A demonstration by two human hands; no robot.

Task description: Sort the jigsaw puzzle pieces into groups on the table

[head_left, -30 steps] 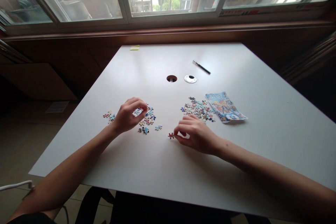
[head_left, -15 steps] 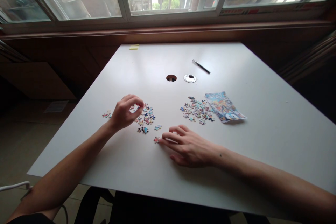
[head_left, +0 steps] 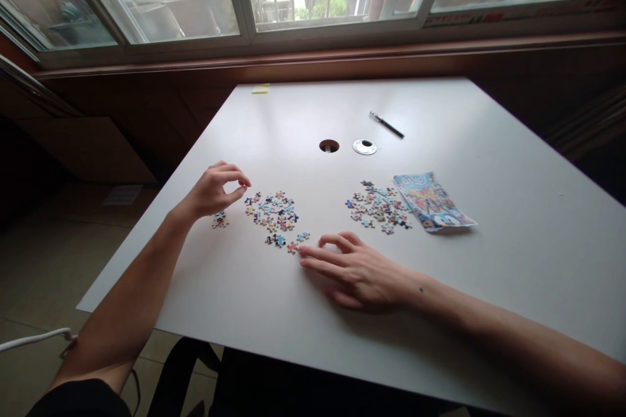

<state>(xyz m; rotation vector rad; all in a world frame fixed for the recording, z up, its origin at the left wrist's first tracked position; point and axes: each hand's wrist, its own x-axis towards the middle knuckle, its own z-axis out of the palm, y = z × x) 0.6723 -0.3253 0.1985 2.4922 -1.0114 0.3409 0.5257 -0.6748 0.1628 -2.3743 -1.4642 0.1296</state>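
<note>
My right hand [head_left: 360,272], fingers apart, touched a red puzzle piece [head_left: 293,247].
It seemed light, stiff (best edge-pinched); my left hand [head_left: 208,191] curled, its grip unclear.

Past the right hand [head_left: 362,272], a black pen [head_left: 387,125] and silver cover [head_left: 360,149] lie near a round hole [head_left: 329,146] in the tabletop [head_left: 303,176], a yellow note [head_left: 261,88] farther off beyond the left hand [head_left: 215,190].

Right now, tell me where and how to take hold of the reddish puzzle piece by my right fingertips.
Probably best to pinch the reddish puzzle piece by opposite edges, from the near side: it lies flat, with bare table toward you, while other pieces lie just beyond. Your right hand is beside it.
</note>
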